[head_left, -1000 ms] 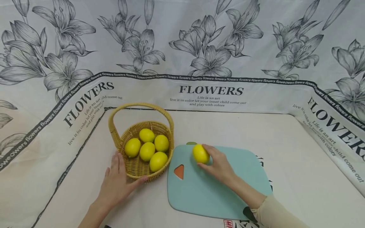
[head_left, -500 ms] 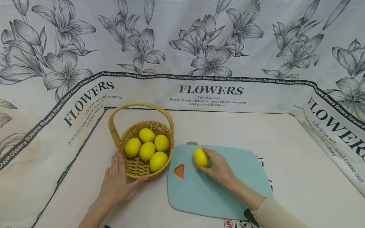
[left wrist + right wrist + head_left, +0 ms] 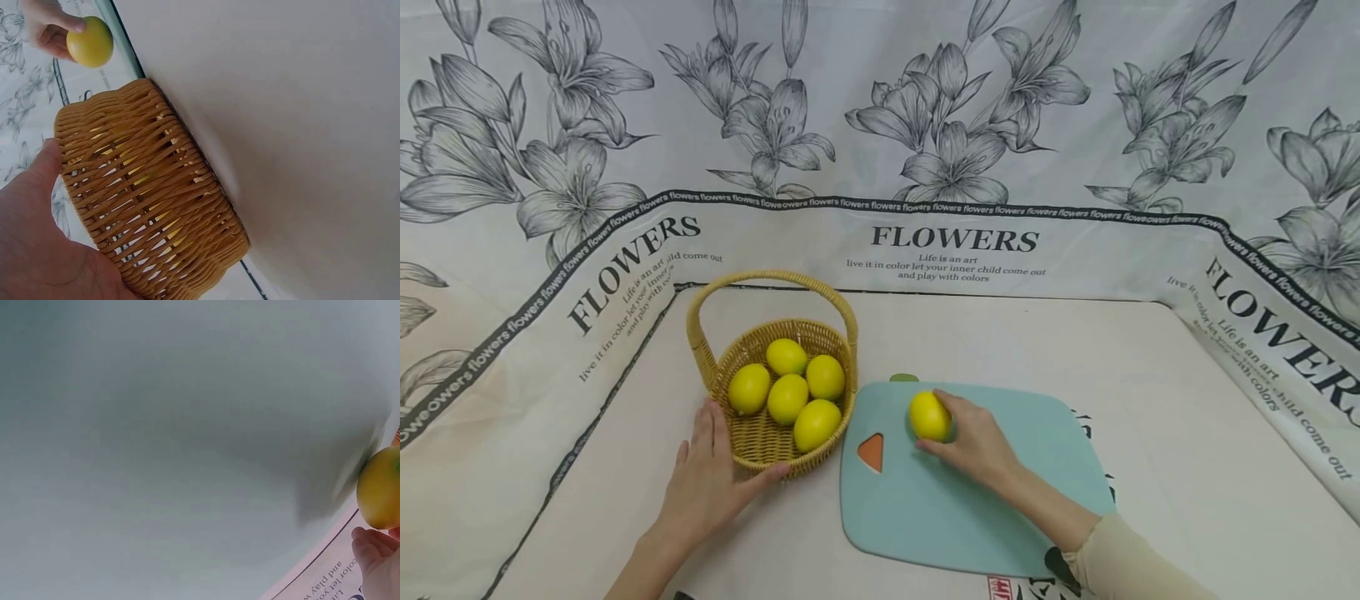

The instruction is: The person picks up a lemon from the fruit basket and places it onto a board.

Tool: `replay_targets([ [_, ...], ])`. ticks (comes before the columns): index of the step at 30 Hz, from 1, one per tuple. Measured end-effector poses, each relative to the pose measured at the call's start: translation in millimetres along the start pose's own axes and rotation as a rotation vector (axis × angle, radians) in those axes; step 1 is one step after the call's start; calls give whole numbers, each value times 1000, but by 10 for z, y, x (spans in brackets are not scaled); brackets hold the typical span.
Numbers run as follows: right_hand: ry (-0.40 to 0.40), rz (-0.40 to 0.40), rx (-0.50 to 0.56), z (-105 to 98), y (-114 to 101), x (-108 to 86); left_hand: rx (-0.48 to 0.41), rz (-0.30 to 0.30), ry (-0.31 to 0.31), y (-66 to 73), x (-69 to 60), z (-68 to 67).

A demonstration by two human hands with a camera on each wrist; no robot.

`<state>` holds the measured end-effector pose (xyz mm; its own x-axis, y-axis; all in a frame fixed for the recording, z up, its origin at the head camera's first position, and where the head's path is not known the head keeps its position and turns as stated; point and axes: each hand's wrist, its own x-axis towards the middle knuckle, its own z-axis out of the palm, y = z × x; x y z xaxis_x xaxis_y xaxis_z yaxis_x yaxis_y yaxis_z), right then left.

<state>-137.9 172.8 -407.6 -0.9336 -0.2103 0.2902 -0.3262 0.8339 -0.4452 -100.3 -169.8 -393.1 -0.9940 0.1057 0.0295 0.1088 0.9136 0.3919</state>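
Note:
In the head view my right hand (image 3: 977,446) pinches a yellow lemon (image 3: 930,416) between thumb and fingers. It is at the light blue cutting board (image 3: 940,500), near its triangular hole; the right wrist view shows the lemon (image 3: 377,490) close to the board, contact unclear. My left hand (image 3: 703,479) rests against the near left side of a wicker basket (image 3: 767,458), fingers straight and thumb at the front rim. Inside the basket lie several lemons (image 3: 787,399). In the left wrist view the weave of the basket (image 3: 150,194) mostly hides them.
The basket's tall arched handle (image 3: 767,275) rises above the fruit. A small green piece (image 3: 904,377) shows at the board's far edge. Behind stands a flower-printed cloth (image 3: 955,167), and the pale table surface (image 3: 1015,342) extends around the board.
My right hand has moved the lemon slightly nearer to me over the board, then stayed almost still. The left hand and basket have not moved.

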Motion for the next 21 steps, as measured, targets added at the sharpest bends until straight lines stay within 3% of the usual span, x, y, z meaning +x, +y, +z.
replay_targets([
  [6,-53,40,-39,-46,5,14,-32,-23,-24,-8,11,6],
  [12,-84,28,20,-45,-50,42,-36,-21,-21,-13,19,9],
  [17,-40,-23,71,-63,-193,84,-33,-13,-4,-17,29,26],
  [21,39,-115,151,-74,-360,134,-29,-10,11,-27,35,34],
])
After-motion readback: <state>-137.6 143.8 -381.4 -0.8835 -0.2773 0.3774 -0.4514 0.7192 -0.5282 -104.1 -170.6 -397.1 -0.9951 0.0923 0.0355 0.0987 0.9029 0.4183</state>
